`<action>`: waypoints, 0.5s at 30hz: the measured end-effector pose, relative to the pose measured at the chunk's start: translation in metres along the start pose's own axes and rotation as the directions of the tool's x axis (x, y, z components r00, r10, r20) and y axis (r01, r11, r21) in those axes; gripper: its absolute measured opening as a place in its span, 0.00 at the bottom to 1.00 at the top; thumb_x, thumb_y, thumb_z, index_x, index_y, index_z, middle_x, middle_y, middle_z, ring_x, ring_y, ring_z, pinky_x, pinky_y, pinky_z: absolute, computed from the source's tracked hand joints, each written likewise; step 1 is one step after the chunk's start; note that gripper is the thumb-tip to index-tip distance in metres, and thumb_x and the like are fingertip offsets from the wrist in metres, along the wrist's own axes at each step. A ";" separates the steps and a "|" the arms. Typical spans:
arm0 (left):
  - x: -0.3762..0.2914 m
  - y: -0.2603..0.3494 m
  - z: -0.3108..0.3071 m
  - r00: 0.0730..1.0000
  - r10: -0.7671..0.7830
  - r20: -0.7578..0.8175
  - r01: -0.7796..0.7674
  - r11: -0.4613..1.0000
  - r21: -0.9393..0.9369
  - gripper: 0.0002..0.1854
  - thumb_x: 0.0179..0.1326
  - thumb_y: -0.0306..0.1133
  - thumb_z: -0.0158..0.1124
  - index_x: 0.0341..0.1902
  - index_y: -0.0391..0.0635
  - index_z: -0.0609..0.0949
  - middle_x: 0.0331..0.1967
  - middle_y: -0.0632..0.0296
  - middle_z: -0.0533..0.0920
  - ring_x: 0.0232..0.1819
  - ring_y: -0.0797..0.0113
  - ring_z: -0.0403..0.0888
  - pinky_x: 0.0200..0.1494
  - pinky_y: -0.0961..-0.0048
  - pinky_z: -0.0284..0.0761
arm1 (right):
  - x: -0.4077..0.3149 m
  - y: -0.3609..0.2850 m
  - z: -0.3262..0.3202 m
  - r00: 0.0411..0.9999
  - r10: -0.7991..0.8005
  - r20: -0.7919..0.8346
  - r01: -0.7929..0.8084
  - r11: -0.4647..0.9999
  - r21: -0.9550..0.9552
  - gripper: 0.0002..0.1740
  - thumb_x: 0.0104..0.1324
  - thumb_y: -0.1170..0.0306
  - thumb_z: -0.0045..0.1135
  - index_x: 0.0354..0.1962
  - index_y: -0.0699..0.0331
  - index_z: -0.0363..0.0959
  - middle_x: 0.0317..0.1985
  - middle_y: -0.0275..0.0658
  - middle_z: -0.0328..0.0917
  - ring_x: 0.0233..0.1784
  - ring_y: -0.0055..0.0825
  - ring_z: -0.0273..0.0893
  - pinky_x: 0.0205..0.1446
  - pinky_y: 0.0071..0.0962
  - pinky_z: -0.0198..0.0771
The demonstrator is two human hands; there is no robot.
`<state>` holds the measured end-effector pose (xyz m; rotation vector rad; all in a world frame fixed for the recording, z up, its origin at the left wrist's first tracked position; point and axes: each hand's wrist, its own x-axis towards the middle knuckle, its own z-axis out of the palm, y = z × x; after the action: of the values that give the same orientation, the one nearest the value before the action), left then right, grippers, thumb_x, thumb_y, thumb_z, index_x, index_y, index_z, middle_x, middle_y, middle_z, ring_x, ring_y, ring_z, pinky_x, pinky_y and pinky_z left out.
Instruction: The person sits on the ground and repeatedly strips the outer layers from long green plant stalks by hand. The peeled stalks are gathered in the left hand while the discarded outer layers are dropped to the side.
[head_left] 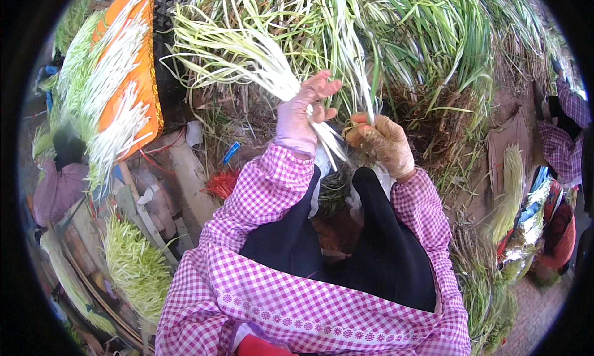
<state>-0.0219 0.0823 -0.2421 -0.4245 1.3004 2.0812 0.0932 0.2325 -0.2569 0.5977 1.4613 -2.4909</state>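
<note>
My left hand [308,110], gloved, is closed around a bunch of long white-stemmed leafy stalks [274,68]; their pale green leaves spread up and left, and white stem ends stick out below the hand. To its right, my right hand [383,140], in a dirt-stained glove, pinches one or a few similar stalks [364,84] near the lower end. Both hands are above my knees, apart from each other. Behind them lies a large heap of uncleaned green stalks [417,36] with brown, soil-covered roots.
At the upper left, white stalks [116,63] lie on an orange cloth [148,73]. Red ties [222,183] and a blue-labelled item [231,153] lie left of my knees. Pale green bundles [134,263] stand lower left. Other people [60,184] sit at both sides.
</note>
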 end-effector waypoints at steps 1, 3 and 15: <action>0.000 -0.002 0.000 0.998 -0.009 0.063 0.010 1.000 -0.014 0.22 0.60 0.37 0.58 0.56 0.40 0.74 0.46 0.58 0.82 0.21 0.86 0.71 0.33 0.81 0.75 | 0.000 0.001 0.002 0.999 0.031 0.028 -0.031 0.999 0.011 0.17 0.68 0.71 0.50 0.51 0.72 0.67 0.34 0.36 0.78 0.36 0.19 0.74 0.44 0.18 0.69; 0.001 -0.007 0.002 0.998 -0.032 0.059 0.030 0.999 0.027 0.21 0.59 0.36 0.60 0.54 0.41 0.76 0.47 0.58 0.81 0.28 0.82 0.77 0.32 0.82 0.76 | 0.001 0.004 0.003 0.992 0.100 0.076 -0.092 0.989 -0.112 0.15 0.68 0.72 0.51 0.51 0.70 0.69 0.35 0.34 0.77 0.36 0.18 0.73 0.45 0.18 0.68; 0.003 -0.010 -0.001 0.964 -0.135 0.230 0.124 0.990 0.063 0.16 0.58 0.29 0.63 0.50 0.37 0.78 0.35 0.60 0.83 0.33 0.75 0.82 0.28 0.81 0.79 | 0.028 -0.018 0.007 0.962 -0.232 -0.145 0.171 0.923 -0.344 0.27 0.61 0.61 0.62 0.50 0.71 0.67 0.43 0.38 0.76 0.46 0.23 0.73 0.49 0.21 0.69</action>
<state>-0.0176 0.0855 -0.2506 -0.2281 1.1495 1.9220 0.0595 0.2362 -0.2522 0.6537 2.0521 -2.3003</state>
